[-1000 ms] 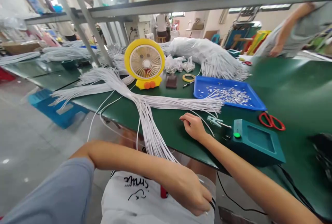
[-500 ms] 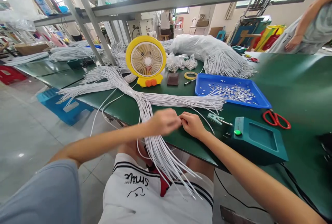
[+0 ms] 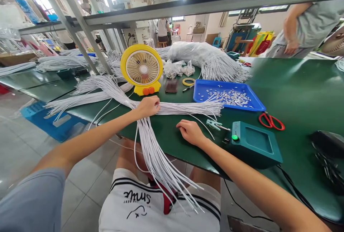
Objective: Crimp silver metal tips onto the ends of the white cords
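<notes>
My left hand [image 3: 149,106] is closed, knuckles up, over the crossing of the white cable bundles [image 3: 188,108]. Whether a cable lies in its fingers is hidden. From beneath it, a thick bundle of cables [image 3: 153,146] hangs over the table edge onto my lap. My right hand [image 3: 191,131] rests near the table's front edge, thumb and fingers curled together; anything inside them is too small or covered to name. Right of it stand a light-blue clip [image 3: 214,124] and a green bench device [image 3: 255,142] with a lit green button. A blue tray [image 3: 255,105] holds many small metal pieces.
A yellow fan [image 3: 143,69] stands behind the cables. Red-handled scissors [image 3: 271,121], a tape roll [image 3: 188,81] and a plastic-wrapped cable bundle [image 3: 193,56] lie on the green table. A shelf rail [image 3: 188,4] crosses overhead. Another person [image 3: 303,28] stands at the far right.
My left hand has moved left and away from me, off my right hand and onto the cable bundle. My right hand stays near the table edge. The view has shifted slightly right.
</notes>
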{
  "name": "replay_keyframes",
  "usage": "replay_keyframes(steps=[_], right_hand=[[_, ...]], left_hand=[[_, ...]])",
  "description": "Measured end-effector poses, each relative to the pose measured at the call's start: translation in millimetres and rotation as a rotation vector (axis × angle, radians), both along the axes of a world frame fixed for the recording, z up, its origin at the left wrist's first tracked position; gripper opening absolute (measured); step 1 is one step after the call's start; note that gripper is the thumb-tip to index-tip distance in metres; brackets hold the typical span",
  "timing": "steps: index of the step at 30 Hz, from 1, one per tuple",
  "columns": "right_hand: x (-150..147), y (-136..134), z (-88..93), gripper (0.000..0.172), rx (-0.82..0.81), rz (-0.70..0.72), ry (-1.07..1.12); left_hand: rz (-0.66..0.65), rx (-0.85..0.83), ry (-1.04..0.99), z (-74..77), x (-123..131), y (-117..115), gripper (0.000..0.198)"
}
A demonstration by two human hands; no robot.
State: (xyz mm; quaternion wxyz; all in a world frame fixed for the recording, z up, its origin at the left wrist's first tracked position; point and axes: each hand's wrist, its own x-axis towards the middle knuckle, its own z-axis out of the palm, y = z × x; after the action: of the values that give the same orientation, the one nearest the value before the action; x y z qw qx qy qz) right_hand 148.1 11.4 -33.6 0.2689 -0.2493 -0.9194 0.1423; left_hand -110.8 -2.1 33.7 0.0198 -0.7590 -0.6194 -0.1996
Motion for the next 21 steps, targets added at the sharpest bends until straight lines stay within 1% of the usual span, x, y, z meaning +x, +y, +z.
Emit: replay_keyframes(steps=[3, 5, 8, 11, 13, 14, 16, 18, 19, 20, 21], right_hand=[[-0.9, 0.1, -0.6, 0.03, -0.014, 0.002, -0.019], [-1.3, 0.8, -1.3, 0.03, -0.025, 0.004, -0.026], [-1.4, 2.4, -2.2, 0.03, -0.04, 0.004, -0.026], [-1.3, 3.6, -2.1, 0.03, -0.052, 0.004, -0.009], [-1.3, 3.8, -1.4, 0.028, -0.062, 0.013, 0.005], [-1.3, 3.9, -1.1, 0.027, -0.07, 0.019, 0.012], [-1.3, 4.5, -0.9, 0.028, -0.088, 0.024, 0.035], [-0.9, 6.0, -2.2, 0.029, -0.112, 0.021, 0.069], [-0.6, 7.1, -3.4, 0.03, -0.128, 0.015, 0.091], [-0.3, 8.2, -4.7, 0.029, -0.146, 0.008, 0.115], [0.1, 9.3, -6.2, 0.027, -0.163, -0.003, 0.133]], left_hand=[[0.043, 0.045, -0.12, 14.2, -2.5, -1.0, 0.025], [0.036, 0.066, -0.192, 22.5, -0.6, -5.0, 0.033], [-0.059, 0.034, -0.256, 34.2, 13.4, -18.6, 0.037], [-0.211, -0.045, -0.307, 45.5, 43.3, -42.0, 0.038], [-0.45, -0.195, -0.391, 50.5, 69.8, -60.8, 0.037], [-0.581, -0.301, -0.423, 51.1, 83.8, -69.7, 0.034], [-0.803, -0.553, -0.504, 47.6, 110.6, -83.3, 0.032], [-0.979, -0.888, -0.614, 37.9, 131.4, -87.0, 0.031], [-1.019, -1.036, -0.681, 31.6, 138.2, -84.1, 0.032], [-1.028, -1.14, -0.758, 24.9, 142.2, -77.8, 0.035], [-0.997, -1.172, -0.844, 18.4, 143.3, -68.3, 0.04]])
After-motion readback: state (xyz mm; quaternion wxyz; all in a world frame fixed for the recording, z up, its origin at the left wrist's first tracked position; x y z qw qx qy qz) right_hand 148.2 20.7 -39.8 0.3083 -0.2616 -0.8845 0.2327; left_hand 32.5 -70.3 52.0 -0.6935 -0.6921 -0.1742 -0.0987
